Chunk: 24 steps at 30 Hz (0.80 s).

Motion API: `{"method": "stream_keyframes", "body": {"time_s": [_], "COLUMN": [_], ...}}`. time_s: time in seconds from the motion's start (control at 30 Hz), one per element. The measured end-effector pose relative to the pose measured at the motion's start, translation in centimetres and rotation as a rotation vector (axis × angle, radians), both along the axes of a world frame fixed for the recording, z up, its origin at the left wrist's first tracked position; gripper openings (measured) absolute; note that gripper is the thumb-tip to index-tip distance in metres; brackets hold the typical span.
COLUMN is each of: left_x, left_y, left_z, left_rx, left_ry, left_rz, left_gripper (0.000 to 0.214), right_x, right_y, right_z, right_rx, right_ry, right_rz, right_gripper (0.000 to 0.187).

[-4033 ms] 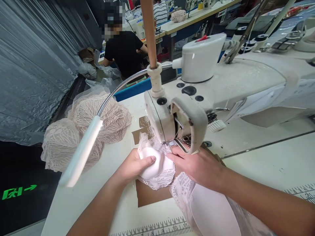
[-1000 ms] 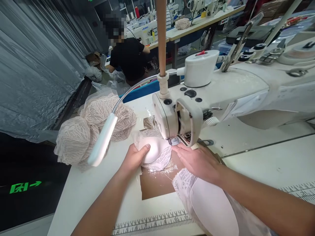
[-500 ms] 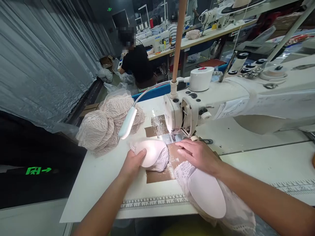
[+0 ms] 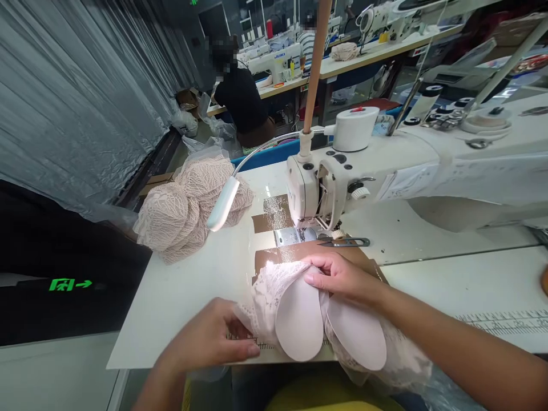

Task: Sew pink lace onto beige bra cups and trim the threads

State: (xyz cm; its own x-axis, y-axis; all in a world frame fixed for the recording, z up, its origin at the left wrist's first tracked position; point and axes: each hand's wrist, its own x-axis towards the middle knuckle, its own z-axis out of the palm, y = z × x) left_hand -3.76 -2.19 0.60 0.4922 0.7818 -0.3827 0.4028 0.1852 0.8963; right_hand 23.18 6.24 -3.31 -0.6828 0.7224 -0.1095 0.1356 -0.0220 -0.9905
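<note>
A pale pink lace bra lies over the table's front edge with the smooth insides of two cups facing up. My right hand pinches the top edge of the nearer-left cup, thumb on the inside. The second cup lies beside it, below my right wrist. My left hand is at the bra's left lace edge, thumb apart from the curled fingers; its fingertips are partly hidden. Behind the bra stands the sewing machine, its needle area above a metal plate.
Thread snips lie right of the needle. A pile of beige lace cups sits at the left, with a lamp head hanging close by. A ruler strip runs along the table front. A person in black sits farther back.
The left cup has come toward me and right, beside the other cup. My right hand has taken its top edge. My left hand has let go of the cup and moved nearer the table edge.
</note>
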Motion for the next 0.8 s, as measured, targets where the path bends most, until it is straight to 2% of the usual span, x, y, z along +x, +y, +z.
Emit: {"method": "stream_keyframes", "body": {"time_s": [0.1, 0.2, 0.27, 0.3, 0.37, 0.4, 0.5, 0.6, 0.8], "left_x": [-1.0, 1.1, 3.1, 4.0, 5.1, 5.4, 5.1, 4.3, 3.7], "left_y": [1.7, 4.8, 6.9, 7.9, 9.3, 9.7, 10.0, 9.9, 9.9], "left_z": [1.1, 0.8, 0.0, -0.5, -1.6, -2.1, -3.1, -3.2, -3.0], "left_rx": [0.192, 0.322, 0.255, 0.198, 0.079, 0.029, -0.077, -0.108, -0.111], "left_ry": [0.077, -0.049, -0.126, -0.171, -0.230, -0.248, -0.275, -0.273, -0.253], "left_rz": [0.118, 0.139, 0.023, -0.052, -0.150, -0.158, -0.080, -0.001, 0.060], "left_gripper": [0.027, 0.058, 0.070, 0.068, 0.054, 0.047, 0.034, 0.030, 0.028], "right_x": [0.0, -0.2, -0.3, -0.3, -0.3, -0.3, -0.2, -0.2, -0.3], "right_y": [0.1, 0.4, 0.5, 0.5, 0.6, 0.6, 0.7, 0.8, 0.9], "right_z": [0.0, 0.2, 0.1, -0.1, -0.5, -0.7, -1.2, -1.3, -0.9], "right_rx": [0.009, 0.068, 0.112, 0.123, 0.107, 0.079, -0.030, -0.094, -0.141], "right_ry": [0.072, 0.099, 0.106, 0.106, 0.101, 0.094, 0.072, 0.064, 0.052], "right_rz": [0.108, 0.196, 0.209, 0.200, 0.156, 0.125, 0.024, -0.040, -0.064], "right_gripper": [0.028, 0.031, 0.030, 0.030, 0.029, 0.029, 0.028, 0.028, 0.028]}}
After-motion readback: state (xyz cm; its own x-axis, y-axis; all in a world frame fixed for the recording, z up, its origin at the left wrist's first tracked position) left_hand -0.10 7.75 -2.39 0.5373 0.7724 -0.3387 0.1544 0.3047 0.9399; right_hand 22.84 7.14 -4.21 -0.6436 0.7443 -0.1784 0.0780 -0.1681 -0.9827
